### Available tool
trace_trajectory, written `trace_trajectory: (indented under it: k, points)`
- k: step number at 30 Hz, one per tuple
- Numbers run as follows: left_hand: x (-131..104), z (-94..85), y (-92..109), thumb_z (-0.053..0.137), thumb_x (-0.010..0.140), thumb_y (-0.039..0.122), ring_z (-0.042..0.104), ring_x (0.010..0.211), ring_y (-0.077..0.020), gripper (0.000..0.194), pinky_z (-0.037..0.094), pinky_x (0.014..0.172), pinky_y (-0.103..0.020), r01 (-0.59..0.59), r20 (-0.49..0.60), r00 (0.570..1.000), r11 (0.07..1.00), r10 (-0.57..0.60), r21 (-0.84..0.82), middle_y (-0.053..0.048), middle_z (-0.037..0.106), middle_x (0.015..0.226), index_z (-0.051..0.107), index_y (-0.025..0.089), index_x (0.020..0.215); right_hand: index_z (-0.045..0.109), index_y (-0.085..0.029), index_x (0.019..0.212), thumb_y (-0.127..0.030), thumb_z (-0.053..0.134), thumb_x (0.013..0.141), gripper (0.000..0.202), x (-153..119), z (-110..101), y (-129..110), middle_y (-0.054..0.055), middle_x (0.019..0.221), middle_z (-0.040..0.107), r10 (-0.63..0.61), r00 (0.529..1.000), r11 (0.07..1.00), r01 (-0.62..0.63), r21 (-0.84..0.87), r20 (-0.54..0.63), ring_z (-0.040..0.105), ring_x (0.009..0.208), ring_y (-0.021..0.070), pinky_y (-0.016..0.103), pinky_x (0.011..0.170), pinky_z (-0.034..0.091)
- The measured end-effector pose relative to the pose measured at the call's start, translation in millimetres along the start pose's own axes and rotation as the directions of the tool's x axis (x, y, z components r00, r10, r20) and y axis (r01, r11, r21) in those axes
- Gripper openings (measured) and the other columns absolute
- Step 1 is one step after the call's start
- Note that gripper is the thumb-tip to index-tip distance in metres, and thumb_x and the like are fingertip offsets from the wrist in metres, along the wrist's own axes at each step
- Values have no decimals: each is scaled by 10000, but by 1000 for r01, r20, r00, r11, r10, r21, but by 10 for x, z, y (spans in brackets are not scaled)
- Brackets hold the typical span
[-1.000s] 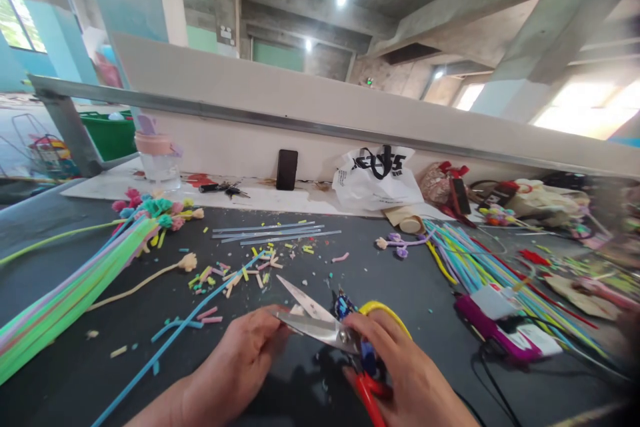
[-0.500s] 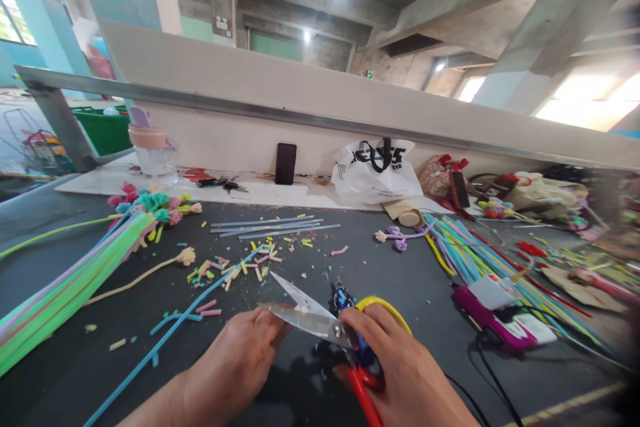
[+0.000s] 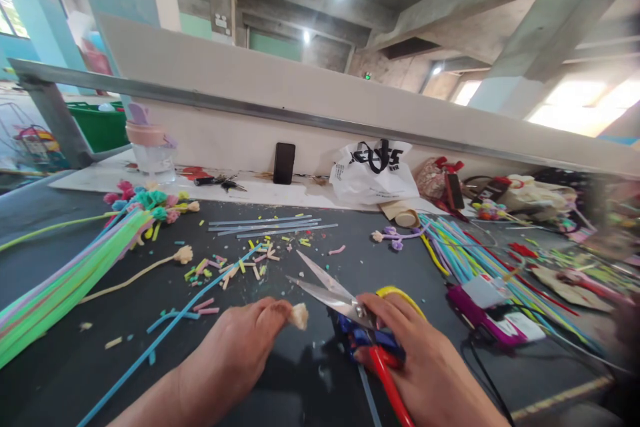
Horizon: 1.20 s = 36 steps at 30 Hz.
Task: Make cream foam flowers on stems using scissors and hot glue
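Note:
Pinched in my left hand [image 3: 245,340] is a small cream tuft [image 3: 299,316], which sticks out past the fingertips. My right hand [image 3: 410,347] is wrapped round scissors [image 3: 345,300] with red handles; their blades are apart and point up and to the left. A blue tool [image 3: 350,337] with a yellow part lies under the scissors and right hand, mostly hidden. Left of the left hand, a long blue strip [image 3: 165,341] runs across the dark table. Short coloured cut pieces [image 3: 233,271] lie beyond the hands.
Green and purple strips [image 3: 85,267] with fluffy tips lie left. Clear sticks [image 3: 265,223], a phone [image 3: 284,163], a lidded cup [image 3: 150,150] and a white bag [image 3: 375,177] are farther back. To the right lie more strips [image 3: 460,253] and a purple-white device [image 3: 493,317].
The scissors and right hand have moved right, away from the left hand. The cream tuft now shows clearly at the left fingertips.

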State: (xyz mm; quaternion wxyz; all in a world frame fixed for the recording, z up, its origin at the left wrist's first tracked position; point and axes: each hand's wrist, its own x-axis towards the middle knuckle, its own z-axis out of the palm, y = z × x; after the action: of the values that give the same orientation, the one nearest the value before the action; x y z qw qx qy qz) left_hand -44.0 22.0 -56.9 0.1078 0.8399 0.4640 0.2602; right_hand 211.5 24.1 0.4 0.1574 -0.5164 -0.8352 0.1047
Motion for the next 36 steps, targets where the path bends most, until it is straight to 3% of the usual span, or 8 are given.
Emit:
trace_trajectory:
  k: [6, 17, 23, 25, 27, 30, 33, 36]
  points:
    - [-21, -1, -3, 354, 823, 78, 634, 765, -170, 327, 495, 699, -259, -45, 37, 998, 999, 44, 30, -44, 651, 886, 572, 228, 1015, 492, -303, 1138, -237, 662, 703, 472, -34, 29, -7, 39, 999, 557, -41, 996, 999, 43, -30, 85, 562, 836, 212, 343, 732, 463]
    - [-28, 35, -14, 332, 784, 35, 631, 811, -183, 416, 499, 739, -278, -31, 15, 999, 1000, 31, 1, -77, 654, 926, 563, 210, 1083, 535, -283, 1108, -198, 667, 667, 469, -62, 101, -80, 32, 914, 582, -83, 996, 996, 84, -15, 43, 568, 758, 187, 282, 665, 457]
    - [34, -9, 64, 384, 816, 145, 597, 681, -147, 226, 474, 664, -233, 63, -13, 997, 946, -71, -318, -37, 614, 736, 603, 192, 788, 518, -281, 1155, -228, 646, 704, 472, -45, 62, -52, 48, 979, 607, -85, 995, 996, 84, 28, 54, 588, 861, 199, 288, 736, 459]
    - [68, -1, 98, 393, 861, 276, 528, 505, -90, 234, 434, 511, -190, 208, 59, 976, 807, -211, -553, 2, 556, 642, 573, 175, 751, 470, -277, 1222, -260, 629, 721, 525, 18, 4, 45, 73, 1109, 582, 14, 1000, 1000, -14, -21, 17, 575, 966, 227, 328, 808, 446]
    - [99, 8, 128, 410, 860, 397, 420, 364, -46, 278, 326, 367, -158, 379, 220, 917, 550, -334, -745, 48, 489, 564, 546, 169, 778, 447, -258, 1253, -286, 592, 741, 532, 126, -52, 221, 97, 1156, 568, 185, 982, 974, -189, -127, -45, 576, 1001, 266, 382, 824, 438]
    - [126, -3, 161, 473, 823, 466, 366, 309, -32, 302, 236, 307, -140, 455, 361, 858, 214, -367, -864, 75, 452, 512, 532, 170, 809, 449, -210, 1260, -301, 543, 759, 518, 336, -86, 587, 139, 1169, 565, 318, 944, 909, -329, -256, -85, 573, 1027, 305, 410, 829, 424]
    - [123, -34, 179, 510, 815, 441, 369, 302, -27, 281, 216, 298, -139, 423, 385, 857, 39, -343, -905, 65, 481, 521, 539, 163, 788, 414, -155, 1299, -255, 558, 739, 587, 505, -76, 908, 150, 1143, 600, 401, 914, 858, -400, -323, -65, 594, 1009, 282, 364, 817, 427]
    - [103, -58, 182, 497, 838, 395, 359, 297, -15, 251, 190, 298, -138, 402, 402, 870, -61, -285, -914, 56, 489, 536, 548, 153, 791, 441, -139, 1295, -313, 529, 777, 554, 550, -82, 975, 158, 967, 682, 464, 880, 805, -465, -369, -98, 616, 950, 331, 452, 819, 412]
